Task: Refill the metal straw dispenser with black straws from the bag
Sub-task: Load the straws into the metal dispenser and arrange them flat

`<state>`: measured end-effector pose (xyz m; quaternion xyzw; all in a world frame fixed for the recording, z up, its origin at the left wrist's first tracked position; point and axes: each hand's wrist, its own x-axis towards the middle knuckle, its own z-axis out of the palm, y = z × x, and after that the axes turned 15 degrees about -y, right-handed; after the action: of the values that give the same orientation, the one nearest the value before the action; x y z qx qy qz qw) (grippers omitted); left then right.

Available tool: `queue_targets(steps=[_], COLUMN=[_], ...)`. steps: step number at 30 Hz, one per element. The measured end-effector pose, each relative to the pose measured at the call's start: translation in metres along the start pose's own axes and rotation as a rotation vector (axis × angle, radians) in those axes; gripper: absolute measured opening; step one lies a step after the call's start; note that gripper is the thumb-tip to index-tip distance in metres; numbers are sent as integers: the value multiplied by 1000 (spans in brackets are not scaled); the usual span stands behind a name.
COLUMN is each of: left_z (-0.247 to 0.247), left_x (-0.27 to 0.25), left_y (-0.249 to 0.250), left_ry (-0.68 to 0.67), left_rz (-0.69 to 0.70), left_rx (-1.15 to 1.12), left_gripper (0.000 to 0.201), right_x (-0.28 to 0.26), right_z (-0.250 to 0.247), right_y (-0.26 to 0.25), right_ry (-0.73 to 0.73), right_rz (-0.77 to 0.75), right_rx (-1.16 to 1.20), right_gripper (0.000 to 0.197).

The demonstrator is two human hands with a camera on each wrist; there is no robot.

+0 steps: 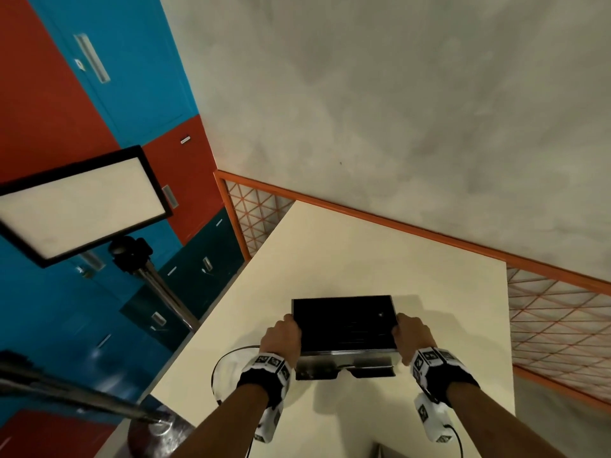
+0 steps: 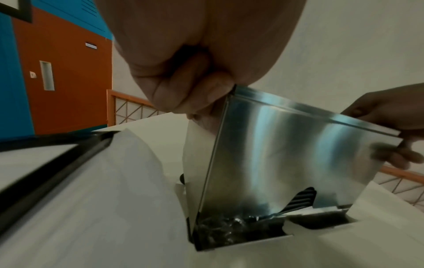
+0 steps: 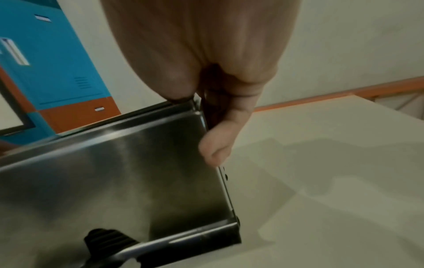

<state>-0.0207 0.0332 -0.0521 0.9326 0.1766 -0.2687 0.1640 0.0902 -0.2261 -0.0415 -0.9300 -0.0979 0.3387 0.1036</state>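
The metal straw dispenser (image 1: 344, 332) stands on the cream worktop (image 1: 330, 259) near its front edge, and I grip it at both ends. From the head view, its open top shows a dark interior filled with black straws (image 1: 344, 322); my left hand (image 1: 281, 337) clasps the left end and my right hand (image 1: 411, 337) the right end. The left wrist view alone shows the brushed front panel (image 2: 298, 154) with its notch near the base, where straw ends (image 2: 302, 198) appear, and my left fingers (image 2: 206, 94) curled over the upper corner. It also shows a clear plastic bag (image 2: 128, 172), blurred, beside the dispenser. The right wrist view shows my right thumb (image 3: 218, 145) pressed along the side edge, with the other fingers hidden behind the metal. Beyond the worktop lie an orange lattice railing (image 1: 558, 322), a grey plastered wall (image 1: 396, 94), blue and red lockers (image 1: 115, 77), and a light panel (image 1: 79, 203) on a stand.
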Motion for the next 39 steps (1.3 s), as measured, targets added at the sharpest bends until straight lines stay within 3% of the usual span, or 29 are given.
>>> queue_targets(steps=[2, 4, 7, 9, 11, 14, 17, 20, 23, 26, 28, 33, 39], left_z=[2, 4, 4, 4, 4, 4, 4, 5, 7, 8, 8, -3, -3], left_x=[1, 3, 3, 2, 1, 1, 1, 2, 2, 3, 5, 6, 5], left_y=[0, 0, 1, 1, 2, 2, 1, 1, 2, 2, 1, 6, 7], left_ry=[-3, 3, 5, 11, 14, 13, 13, 18, 24, 27, 11, 33, 36], left_rz=[-15, -12, -18, -23, -20, -12, -17, -27, -28, -35, -31, -22, -31], left_rx=[-4, 5, 7, -17, -31, -49, -61, -71, -68, -63, -50, -42, -26], left_gripper=[26, 26, 27, 26, 25, 26, 27, 27, 27, 26, 26, 25, 26], right_x=[1, -4, -12, -14, -11, -5, -2, -3, -8, -7, -2, 4, 0], right_z=[-2, -7, -10, -1, 9, 12, 10, 8, 5, 8, 14, 8, 8], right_y=[0, -1, -18, -36, -46, -47, -46, -35, -15, -1, 2, -7, -15], right_ry=[7, 104, 285, 185, 44, -3, 43, 233, 419, 215, 82, 100, 57], right_rz=[9, 8, -170, -344, -420, -397, -402, -362, -198, -5, 9, -7, 22], right_rx=[16, -39, -171, -239, -343, -360, -285, -102, 36, 198, 221, 129, 55], right_gripper=[14, 18, 17, 12, 18, 27, 27, 20, 23, 36, 35, 24, 31])
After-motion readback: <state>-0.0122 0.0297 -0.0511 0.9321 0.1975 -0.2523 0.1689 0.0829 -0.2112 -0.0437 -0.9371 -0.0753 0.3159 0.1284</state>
